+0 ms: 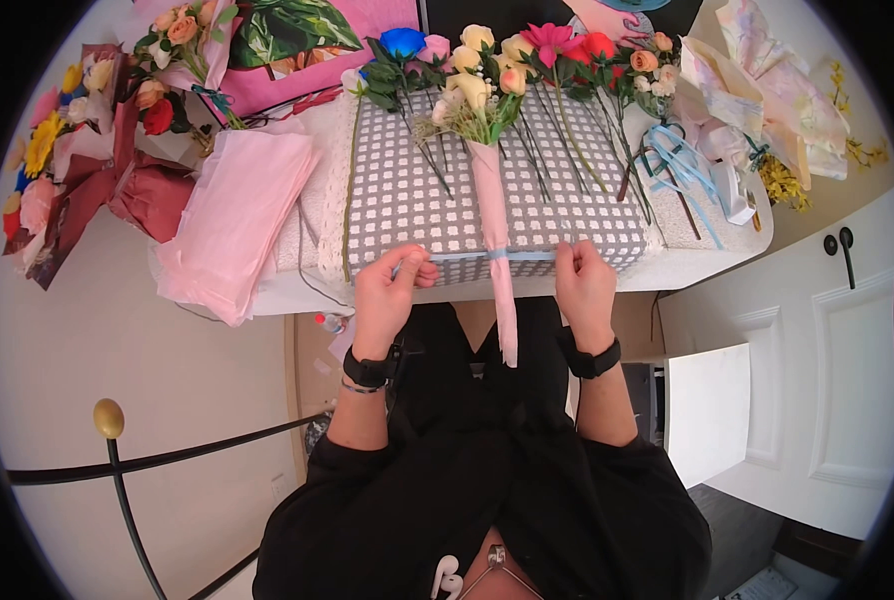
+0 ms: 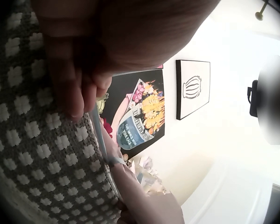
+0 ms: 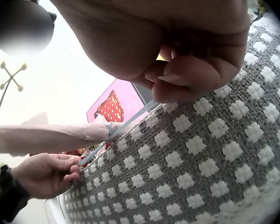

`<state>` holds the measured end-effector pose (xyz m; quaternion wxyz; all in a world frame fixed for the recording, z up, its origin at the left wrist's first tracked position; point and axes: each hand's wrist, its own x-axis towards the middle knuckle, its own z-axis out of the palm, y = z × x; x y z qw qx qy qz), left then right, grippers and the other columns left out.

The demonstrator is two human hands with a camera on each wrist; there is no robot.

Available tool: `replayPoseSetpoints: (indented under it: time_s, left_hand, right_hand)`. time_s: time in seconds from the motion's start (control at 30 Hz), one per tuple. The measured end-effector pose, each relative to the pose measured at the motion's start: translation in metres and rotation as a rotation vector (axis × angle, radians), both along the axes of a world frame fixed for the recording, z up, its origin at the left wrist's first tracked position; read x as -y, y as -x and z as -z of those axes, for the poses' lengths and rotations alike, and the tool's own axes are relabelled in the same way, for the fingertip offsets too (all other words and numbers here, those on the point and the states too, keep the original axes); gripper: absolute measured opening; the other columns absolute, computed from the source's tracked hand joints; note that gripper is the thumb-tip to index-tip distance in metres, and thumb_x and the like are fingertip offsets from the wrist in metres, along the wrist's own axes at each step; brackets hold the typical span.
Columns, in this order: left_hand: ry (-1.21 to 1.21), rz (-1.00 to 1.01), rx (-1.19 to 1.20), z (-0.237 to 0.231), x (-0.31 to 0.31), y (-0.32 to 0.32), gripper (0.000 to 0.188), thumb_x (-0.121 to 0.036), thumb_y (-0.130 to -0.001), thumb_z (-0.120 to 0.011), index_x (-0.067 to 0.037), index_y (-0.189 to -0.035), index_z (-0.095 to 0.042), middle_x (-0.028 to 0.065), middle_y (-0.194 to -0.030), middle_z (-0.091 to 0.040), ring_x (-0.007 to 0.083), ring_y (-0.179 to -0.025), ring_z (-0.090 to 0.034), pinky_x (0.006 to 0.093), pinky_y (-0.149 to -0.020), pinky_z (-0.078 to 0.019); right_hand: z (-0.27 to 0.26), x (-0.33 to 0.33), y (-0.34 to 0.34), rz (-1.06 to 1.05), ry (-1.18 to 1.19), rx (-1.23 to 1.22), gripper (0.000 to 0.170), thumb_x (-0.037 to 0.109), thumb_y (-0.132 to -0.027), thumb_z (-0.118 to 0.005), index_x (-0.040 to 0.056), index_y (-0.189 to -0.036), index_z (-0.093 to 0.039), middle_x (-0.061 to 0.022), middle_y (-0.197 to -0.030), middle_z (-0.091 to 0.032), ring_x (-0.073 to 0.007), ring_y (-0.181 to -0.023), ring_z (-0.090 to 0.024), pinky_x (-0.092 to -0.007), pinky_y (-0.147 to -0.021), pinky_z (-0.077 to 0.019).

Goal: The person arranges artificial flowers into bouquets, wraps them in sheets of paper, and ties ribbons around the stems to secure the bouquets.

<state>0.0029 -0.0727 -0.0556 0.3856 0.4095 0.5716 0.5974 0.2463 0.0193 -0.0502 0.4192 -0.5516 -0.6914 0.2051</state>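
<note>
Pale-blue ribbon point(image 1: 537, 256) is stretching almost straight along the front edge of a grey-and-white checked cloth point(image 1: 397, 180), wrapping the pink-papered stem point(image 1: 490, 200) of a cream rose bouquet point(image 1: 472, 92). From the left, pink tissue sheets point(image 1: 242, 205) are overhanging the table point(image 1: 732, 243) near the left hand point(image 1: 385, 292), so a wide swing could be brushing them off. That hand's thumb and fingertips are clamping together on one side of the ribbon; being so narrow, the strip could be slipping from such a small hold. In the middle, the stem is jutting past the front edge, so a downward pull could be tipping the bouquet. Uneven tension could be sliding the band along the paper, and excess force could be crumpling it; whether a knot is holding, I cannot tell. Farther right, loose flowers point(image 1: 550, 43) are pointing their stems nearward, where a sweep could be snagging them. The right hand point(image 1: 589, 285) is pinching the ribbon's other side, thumb against finger; slackening there could be loosening the wrap.
</note>
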Motion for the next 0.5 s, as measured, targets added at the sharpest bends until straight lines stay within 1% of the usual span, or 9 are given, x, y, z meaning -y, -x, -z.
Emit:
replayPoseSetpoints:
  time_s: [0.1, 0.17, 0.2, 0.27, 0.3, 0.37, 0.4, 0.47, 0.5]
  left_hand:
    - [-0.021, -0.019, 0.029, 0.002, 0.000, -0.001, 0.020, -0.011, -0.100, -0.056, 0.006, -0.104, -0.066, 0.0123, -0.085, -0.070, 0.0166, -0.074, -0.067, 0.0293, -0.071, -0.0556]
    - [-0.023, -0.048, 0.064, -0.003, 0.002, -0.005, 0.020, -0.011, -0.100, -0.055, 0.005, -0.101, -0.066, 0.0117, -0.087, -0.070, 0.0193, -0.084, -0.069, 0.0319, -0.080, -0.0551]
    - [-0.022, -0.046, 0.064, -0.003, 0.001, -0.006, 0.020, -0.011, -0.100, -0.055, 0.005, -0.101, -0.066, 0.0117, -0.087, -0.070, 0.0193, -0.084, -0.069, 0.0319, -0.080, -0.0551]
    - [-0.207, -0.032, -0.048, -0.004, -0.003, -0.007, 0.019, -0.012, -0.101, -0.053, 0.003, -0.099, -0.065, 0.0097, -0.090, -0.069, 0.0245, -0.097, -0.069, 0.0354, -0.090, -0.0521]
    - [-0.208, -0.033, -0.048, -0.008, -0.004, -0.010, 0.019, -0.012, -0.101, -0.053, 0.003, -0.099, -0.065, 0.0097, -0.090, -0.069, 0.0245, -0.097, -0.069, 0.0354, -0.090, -0.0521]
    - [-0.346, 0.093, 0.351, -0.018, -0.008, -0.018, 0.017, -0.013, -0.102, -0.052, 0.001, -0.101, -0.062, 0.0082, -0.092, -0.068, 0.0291, -0.106, -0.066, 0.0379, -0.096, -0.0496]
    - [-0.350, 0.094, 0.348, -0.019, -0.012, -0.020, 0.017, -0.013, -0.102, -0.052, 0.001, -0.101, -0.062, 0.0082, -0.092, -0.068, 0.0291, -0.106, -0.066, 0.0379, -0.096, -0.0496]
    - [-0.375, 0.227, 0.583, -0.021, -0.019, -0.024, 0.016, -0.014, -0.103, -0.051, 0.000, -0.105, -0.059, 0.0076, -0.093, -0.066, 0.0300, -0.105, -0.066, 0.0383, -0.095, -0.0508]
    - [-0.378, 0.228, 0.581, -0.021, -0.023, -0.025, 0.016, -0.014, -0.103, -0.051, 0.000, -0.105, -0.059, 0.0076, -0.093, -0.066, 0.0300, -0.105, -0.066, 0.0383, -0.095, -0.0508]
  right_hand:
    - [0.002, 0.000, -0.003, 0.006, -0.003, -0.019, 0.027, 0.018, -0.092, -0.062, 0.0017, -0.072, -0.057, -0.0164, -0.057, -0.057, -0.0360, -0.052, -0.059, -0.0427, -0.050, -0.0440]
    - [0.005, -0.001, -0.005, 0.024, -0.024, -0.022, 0.026, 0.018, -0.092, -0.062, 0.0022, -0.073, -0.055, -0.0159, -0.057, -0.057, -0.0358, -0.051, -0.059, -0.0425, -0.049, -0.0439]
    - [0.004, 0.000, -0.006, 0.025, -0.023, -0.022, 0.026, 0.018, -0.092, -0.062, 0.0022, -0.073, -0.055, -0.0159, -0.057, -0.057, -0.0358, -0.051, -0.059, -0.0425, -0.049, -0.0439]
    - [-0.001, 0.001, -0.005, 0.014, -0.052, -0.023, 0.025, 0.017, -0.093, -0.062, 0.0030, -0.074, -0.053, -0.0150, -0.056, -0.057, -0.0350, -0.051, -0.059, -0.0418, -0.048, -0.0435]
    - [0.000, 0.001, -0.005, 0.013, -0.053, -0.023, 0.025, 0.017, -0.093, -0.062, 0.0030, -0.074, -0.053, -0.0150, -0.056, -0.057, -0.0350, -0.051, -0.059, -0.0418, -0.048, -0.0435]
    - [0.001, 0.002, -0.002, 0.020, -0.140, -0.028, 0.025, 0.016, -0.093, -0.062, 0.0038, -0.075, -0.051, -0.0141, -0.056, -0.057, -0.0340, -0.050, -0.058, -0.0410, -0.047, -0.0432]
    - [0.000, 0.002, -0.001, 0.020, -0.144, -0.030, 0.025, 0.016, -0.093, -0.062, 0.0038, -0.075, -0.051, -0.0141, -0.056, -0.057, -0.0340, -0.050, -0.058, -0.0410, -0.047, -0.0432]
    - [-0.002, 0.003, 0.000, 0.023, -0.139, -0.030, 0.023, 0.015, -0.093, -0.063, 0.0042, -0.075, -0.052, -0.0135, -0.056, -0.057, -0.0322, -0.049, -0.058, -0.0399, -0.047, -0.0427]
    - [-0.003, 0.003, 0.000, 0.023, -0.142, -0.032, 0.023, 0.015, -0.093, -0.063, 0.0042, -0.075, -0.052, -0.0135, -0.056, -0.057, -0.0322, -0.049, -0.058, -0.0399, -0.047, -0.0427]
